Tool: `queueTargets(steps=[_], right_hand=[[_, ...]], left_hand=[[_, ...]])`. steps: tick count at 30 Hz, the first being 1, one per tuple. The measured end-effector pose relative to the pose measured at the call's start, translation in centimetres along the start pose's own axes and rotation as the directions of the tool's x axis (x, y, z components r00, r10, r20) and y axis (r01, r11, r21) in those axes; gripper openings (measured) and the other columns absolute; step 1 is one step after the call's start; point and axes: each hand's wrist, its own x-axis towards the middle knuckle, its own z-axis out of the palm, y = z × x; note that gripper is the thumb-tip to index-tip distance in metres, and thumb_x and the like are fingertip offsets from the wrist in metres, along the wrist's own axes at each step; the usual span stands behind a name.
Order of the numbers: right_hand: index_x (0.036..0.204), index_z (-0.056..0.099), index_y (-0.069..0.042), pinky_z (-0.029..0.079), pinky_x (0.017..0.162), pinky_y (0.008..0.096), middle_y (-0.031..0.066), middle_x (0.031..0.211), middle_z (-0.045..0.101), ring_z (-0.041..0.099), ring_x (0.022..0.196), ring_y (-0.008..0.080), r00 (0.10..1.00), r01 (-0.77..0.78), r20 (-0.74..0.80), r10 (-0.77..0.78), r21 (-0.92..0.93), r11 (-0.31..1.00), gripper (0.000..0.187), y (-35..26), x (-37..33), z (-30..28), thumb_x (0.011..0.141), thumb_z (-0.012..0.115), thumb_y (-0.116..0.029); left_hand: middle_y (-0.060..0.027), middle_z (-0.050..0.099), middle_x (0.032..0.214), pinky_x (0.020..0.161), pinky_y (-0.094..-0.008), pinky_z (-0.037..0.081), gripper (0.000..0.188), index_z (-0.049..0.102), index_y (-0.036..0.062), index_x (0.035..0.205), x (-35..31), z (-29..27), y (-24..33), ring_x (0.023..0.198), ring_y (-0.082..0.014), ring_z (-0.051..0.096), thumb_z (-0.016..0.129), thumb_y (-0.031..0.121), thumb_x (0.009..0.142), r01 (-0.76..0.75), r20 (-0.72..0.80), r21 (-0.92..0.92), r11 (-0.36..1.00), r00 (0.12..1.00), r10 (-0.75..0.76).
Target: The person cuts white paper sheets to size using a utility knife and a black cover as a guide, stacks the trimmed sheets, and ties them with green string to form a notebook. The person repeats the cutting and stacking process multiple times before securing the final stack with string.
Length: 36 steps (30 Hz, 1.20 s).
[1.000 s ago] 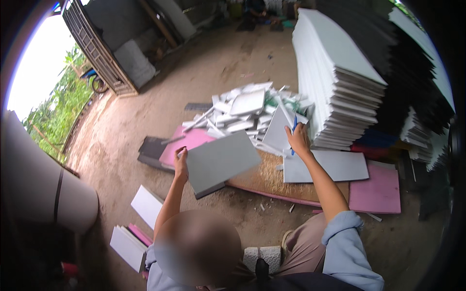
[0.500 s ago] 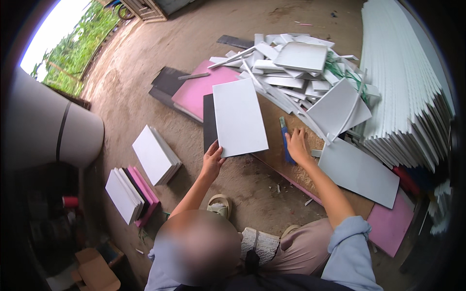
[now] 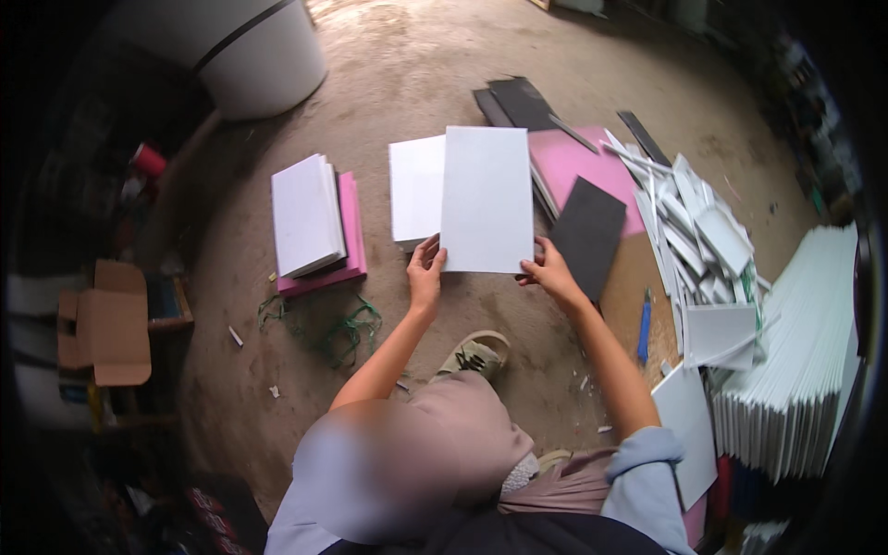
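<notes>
Between my two hands I hold a white rectangular foam board (image 3: 488, 199) by its near corners. My left hand (image 3: 425, 277) is closed on the near left corner, thumb on top. At the near right corner, my right hand (image 3: 549, 275) grips the same board. Part of a white board stack (image 3: 416, 190) on the ground is hidden behind the held board. Right of my right hand lies a black sheet (image 3: 590, 231). A blue utility knife (image 3: 645, 328) rests on the brown work board (image 3: 622, 294).
On the left stands a second pile of boards (image 3: 308, 217), with green string (image 3: 351, 328) near it. A pink sheet (image 3: 585, 166), a heap of white offcuts (image 3: 708, 240) and a tall stack of white sheets (image 3: 786, 370) lie right. A cardboard box (image 3: 120, 324) sits at far left.
My view has turned left. The white board has moved off the black sheet toward the floor stack. My right hand has left the knife and taken hold of the board.
</notes>
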Motion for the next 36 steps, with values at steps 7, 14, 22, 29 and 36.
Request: queueTargets(steps=[7, 14, 22, 29, 36], right_hand=[[0.125, 0.039, 0.001, 0.045, 0.06, 0.0272, 0.0087, 0.082, 0.057, 0.054, 0.071, 0.0136, 0.995, -0.058, -0.093, 0.035, -0.251, 0.966, 0.056, 2.6, 10.3, 10.8, 0.074, 0.062, -0.004], [0.12, 0.046, 0.002, 0.048, 0.07, 0.0306, 0.0147, 0.092, 0.057, 0.057, 0.075, 0.0203, 0.957, 0.038, -0.206, -0.205, -0.612, 0.79, 0.051, 7.4, 16.7, 11.0, 0.072, 0.062, -0.002], [0.12, 0.045, 0.0, 0.032, 0.095, 0.0394, 0.0213, 0.112, 0.04, 0.037, 0.109, 0.0346, 0.944, -0.119, -0.294, -0.151, -0.729, 0.675, 0.048, 5.3, 14.6, 13.7, 0.077, 0.06, -0.013], [0.109, 0.051, -0.001, 0.037, 0.091, 0.0378, 0.0224, 0.111, 0.038, 0.045, 0.102, 0.0348, 0.971, 0.116, -0.069, -0.228, -0.697, 0.708, 0.035, 0.7, 8.6, 6.6, 0.078, 0.059, -0.015], [0.098, 0.057, -0.003, 0.044, 0.08, 0.0329, 0.0147, 0.095, 0.05, 0.056, 0.089, 0.0248, 0.976, 0.098, -0.027, -0.216, -0.831, 0.547, 0.023, -4.9, -4.2, -8.6, 0.079, 0.056, -0.015]], left_hand=[[-0.0114, 0.06, 0.106, 0.083, -0.0264, 0.043, 0.032, 0.054, -0.0005, 0.113, 6.7, -9.4, -2.8, 0.094, -0.0158, 0.057, 0.056, 0.009, 0.082, 0.026, -0.302, 0.173, 0.985, 0.953, 0.029], [-0.0102, 0.063, 0.098, 0.076, -0.0263, 0.047, 0.032, 0.059, 0.0057, 0.109, 11.4, -9.8, -6.2, 0.085, -0.0158, 0.06, 0.06, 0.009, 0.078, 0.033, -0.321, 0.304, 0.952, 0.945, 0.069], [-0.0098, 0.053, 0.113, 0.087, -0.0344, 0.042, 0.047, 0.052, 0.0067, 0.117, 10.9, -10.1, -6.6, 0.1, -0.0227, 0.051, 0.066, 0.015, 0.073, -0.038, -0.195, 0.564, 0.825, 0.965, 0.177], [-0.0088, 0.045, 0.117, 0.095, -0.0371, 0.031, 0.053, 0.044, 0.0059, 0.119, 8.3, -3.7, -1.5, 0.108, -0.0274, 0.037, 0.066, 0.023, 0.074, -0.278, 0.01, 0.674, 0.685, 0.93, 0.367], [-0.0102, 0.051, 0.104, 0.087, -0.0352, 0.039, 0.036, 0.052, 0.0057, 0.11, 3.3, 8.7, 2.4, 0.097, -0.0242, 0.047, 0.062, 0.019, 0.078, -0.534, 0.496, 0.373, 0.759, 0.806, 0.323]])
